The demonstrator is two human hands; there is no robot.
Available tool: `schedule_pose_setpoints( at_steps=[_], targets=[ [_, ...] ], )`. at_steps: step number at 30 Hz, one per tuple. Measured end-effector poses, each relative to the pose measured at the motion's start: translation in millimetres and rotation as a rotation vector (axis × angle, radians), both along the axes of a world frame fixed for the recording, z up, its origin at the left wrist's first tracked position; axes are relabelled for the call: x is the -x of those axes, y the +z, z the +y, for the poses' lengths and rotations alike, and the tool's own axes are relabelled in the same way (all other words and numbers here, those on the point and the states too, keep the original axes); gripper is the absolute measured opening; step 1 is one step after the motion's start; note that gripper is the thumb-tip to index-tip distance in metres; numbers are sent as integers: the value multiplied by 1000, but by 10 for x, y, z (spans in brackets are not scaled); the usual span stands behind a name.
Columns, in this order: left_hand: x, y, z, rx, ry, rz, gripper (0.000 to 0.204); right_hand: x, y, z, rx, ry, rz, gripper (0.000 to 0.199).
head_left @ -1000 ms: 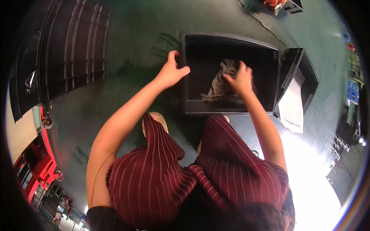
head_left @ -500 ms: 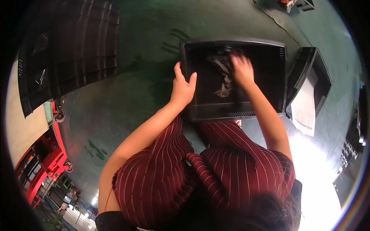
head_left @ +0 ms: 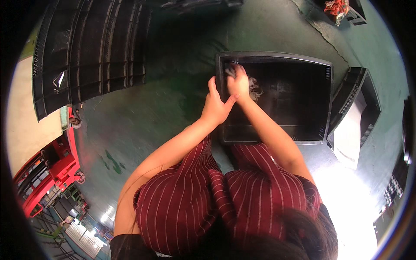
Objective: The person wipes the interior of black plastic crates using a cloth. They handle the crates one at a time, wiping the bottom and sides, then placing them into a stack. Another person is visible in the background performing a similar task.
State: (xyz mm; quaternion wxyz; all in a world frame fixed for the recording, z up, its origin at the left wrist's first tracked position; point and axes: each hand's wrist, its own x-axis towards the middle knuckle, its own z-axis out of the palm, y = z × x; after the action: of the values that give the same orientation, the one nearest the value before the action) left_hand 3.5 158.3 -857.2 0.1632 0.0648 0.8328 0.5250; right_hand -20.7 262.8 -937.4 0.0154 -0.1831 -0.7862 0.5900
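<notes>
Green concrete floor (head_left: 143,112) spreads under me, worn and patchy, and I'm crouched on it with my knees in striped maroon cloth just short of a black crate (head_left: 320,69). I keep the crate right in front of my legs, so both arms reach it without stretching.

My left hand (head_left: 215,108) sits on the crate's near left wall, fingers together and curled over the rim, thumb angled out toward the other wrist. I judge that grip is there to steady the crate while the other hand works inside it.

My right hand (head_left: 238,83) is down in the crate's far left corner, fingers closed on a grey rag (head_left: 255,89), which bunches out to the right of my knuckles against the dark bottom. The hand is blurred, so I cannot tell how tightly the fingers are pressed, only that they are wrapped over the rag and pushing it against the corner. The rag lies inside the crate, touching its floor near the left wall.

To the right, a second crate (head_left: 368,93) stands tilted on edge, just beside the first, with something white in it. A stack of black crates (head_left: 86,52) fills the upper left, well apart from my hands. A red cart (head_left: 47,173) shows at the lower left edge.
</notes>
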Motion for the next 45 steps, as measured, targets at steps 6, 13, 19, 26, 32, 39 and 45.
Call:
schedule_pose_setpoints(
  at_steps=[6, 13, 19, 26, 32, 39, 45],
  targets=[
    [-3, -96, -88, 6, -36, 86, 95, -65, 517, -67, 395, -34, 145, 31],
    [72, -148, -138, -142, -86, -47, 96, -375, 117, 149, 57, 357, 65, 38],
    [77, -95, -76, -23, 15, 25, 63, -896, 384, 217, 70, 869, -79, 32],
    [156, -64, -70, 93, -34, 25, 53, -1030, 1014, 346, 86, 994, -45, 26],
    [171, -57, -113, 46, -24, -30, 53, -1134, 1030, 1013, -530, 1016, -720, 34],
    [217, -3, -93, -6, -63, -129, 62, -1344, 536, 1844, -163, 725, -922, 34],
    [200, -6, -82, 19, -118, -128, 80, -1118, 342, 438, 310, 748, -450, 42]
  ],
)
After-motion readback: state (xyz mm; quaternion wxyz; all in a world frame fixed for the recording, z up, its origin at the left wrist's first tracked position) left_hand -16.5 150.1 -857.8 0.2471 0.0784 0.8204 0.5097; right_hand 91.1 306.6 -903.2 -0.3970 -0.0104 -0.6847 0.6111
